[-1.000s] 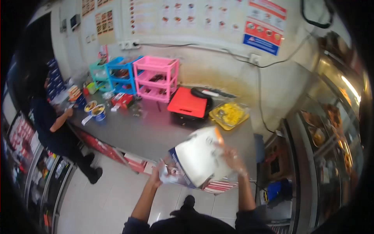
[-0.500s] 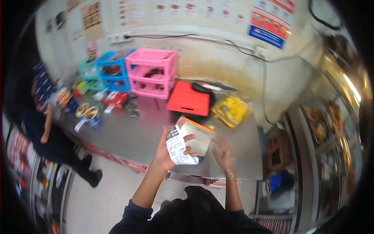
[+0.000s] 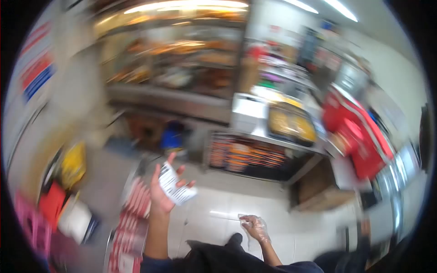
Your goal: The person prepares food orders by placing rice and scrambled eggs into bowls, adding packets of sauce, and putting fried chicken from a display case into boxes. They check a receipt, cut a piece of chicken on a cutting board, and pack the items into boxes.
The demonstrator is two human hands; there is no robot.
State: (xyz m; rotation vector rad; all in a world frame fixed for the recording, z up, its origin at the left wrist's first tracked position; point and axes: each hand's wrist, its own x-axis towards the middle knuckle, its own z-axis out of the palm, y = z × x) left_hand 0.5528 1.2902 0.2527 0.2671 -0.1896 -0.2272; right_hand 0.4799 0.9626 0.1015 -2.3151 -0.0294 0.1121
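My left hand (image 3: 161, 193), raised left of centre, holds a printed white receipt (image 3: 175, 185) against its palm, with the fingers spread behind and around it. The print is too smeared to read. Low over the floor, my right hand (image 3: 257, 229) wears a thin clear plastic glove. Its fingers are bent together, and loose plastic sticks out past the tips; whether they pinch anything else is hidden. That hand touches neither the receipt nor any counter.
A lit glass food cabinet (image 3: 173, 59) stands ahead. Right of it is a metal counter (image 3: 255, 127) with a tray of yellow packs (image 3: 291, 123). A large red bag (image 3: 359, 132) stands further right. The steel table (image 3: 107, 175) is at left. A person (image 3: 350, 255) shows at lower right.
My view has swung right, from the steel table to the cabinet and floor. The receipt stays in my left hand. My right hand has dropped lower, and its spread fingers have drawn together.
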